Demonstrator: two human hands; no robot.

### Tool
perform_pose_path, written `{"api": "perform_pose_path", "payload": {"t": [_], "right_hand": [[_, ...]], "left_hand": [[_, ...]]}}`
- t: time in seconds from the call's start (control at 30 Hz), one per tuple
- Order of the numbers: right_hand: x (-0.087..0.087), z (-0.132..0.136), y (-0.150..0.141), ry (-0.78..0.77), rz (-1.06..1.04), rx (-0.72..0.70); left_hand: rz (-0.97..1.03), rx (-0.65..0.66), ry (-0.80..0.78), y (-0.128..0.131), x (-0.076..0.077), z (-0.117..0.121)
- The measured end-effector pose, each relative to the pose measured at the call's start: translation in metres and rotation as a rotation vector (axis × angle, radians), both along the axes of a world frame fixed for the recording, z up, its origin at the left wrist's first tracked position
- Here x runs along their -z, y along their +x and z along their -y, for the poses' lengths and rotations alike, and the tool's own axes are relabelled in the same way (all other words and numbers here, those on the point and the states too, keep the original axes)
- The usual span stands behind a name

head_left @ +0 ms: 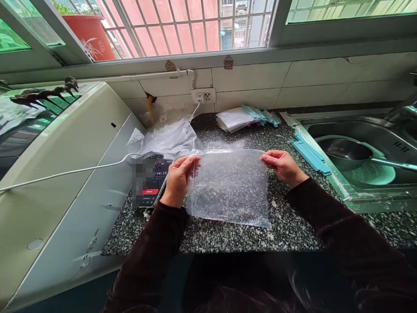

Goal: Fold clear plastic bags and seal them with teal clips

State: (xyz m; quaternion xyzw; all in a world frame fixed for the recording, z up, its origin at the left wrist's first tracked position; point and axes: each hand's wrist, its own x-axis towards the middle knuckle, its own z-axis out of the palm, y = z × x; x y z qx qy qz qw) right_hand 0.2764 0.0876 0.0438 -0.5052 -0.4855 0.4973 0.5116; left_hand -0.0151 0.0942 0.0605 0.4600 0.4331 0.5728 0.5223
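A clear, flat plastic bag [231,187] is stretched between my two hands, just above the speckled countertop. My left hand [180,176] pinches its left side near the top, with the thumb on the near face. At the upper right corner my right hand [283,166] has thumb and fingers closed on the bag. Close by my left wrist lies a phone [151,198] with a lit screen, partly covered by the hand. Crumpled clear plastic [172,134] rests behind the bag.
Flat plastic packets [234,118] with teal strips lie by the wall. More teal strips [311,154] sit beside the sink [352,204], which holds a pan [342,152] and a green colander [378,174]. A white cable [84,171] runs left over a cream appliance [61,187].
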Motion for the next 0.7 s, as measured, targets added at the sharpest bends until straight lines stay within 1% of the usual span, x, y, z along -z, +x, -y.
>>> {"api": "perform_pose_path", "payload": {"t": [0.07,0.2,0.3,0.4,0.47,0.57,0.63,0.7], "right_hand": [[-0.001,0.000,0.000,-0.010,-0.028,0.000],[-0.003,0.000,-0.002,-0.002,-0.060,0.043],[-0.001,0.000,-0.003,0.007,-0.040,0.031],[0.001,0.000,-0.003,0.000,-0.021,-0.005],[0.003,0.000,-0.003,-0.003,-0.013,-0.006],[0.004,-0.001,-0.002,-0.016,-0.012,0.009],[0.005,-0.001,-0.002,-0.025,-0.007,0.013],[0.006,-0.002,-0.001,-0.026,0.006,0.017]], "left_hand": [[-0.026,0.033,0.043,-0.001,0.002,0.000],[-0.155,0.117,0.126,-0.004,0.006,0.001],[-0.158,0.096,0.139,-0.004,0.006,0.000],[-0.091,0.024,0.077,-0.003,0.005,-0.005],[-0.074,0.023,-0.008,-0.003,0.006,-0.008],[-0.115,0.127,-0.113,-0.004,0.009,-0.013],[-0.177,0.212,-0.126,-0.006,0.011,-0.014],[-0.230,0.263,-0.105,-0.009,0.014,-0.015]]}}
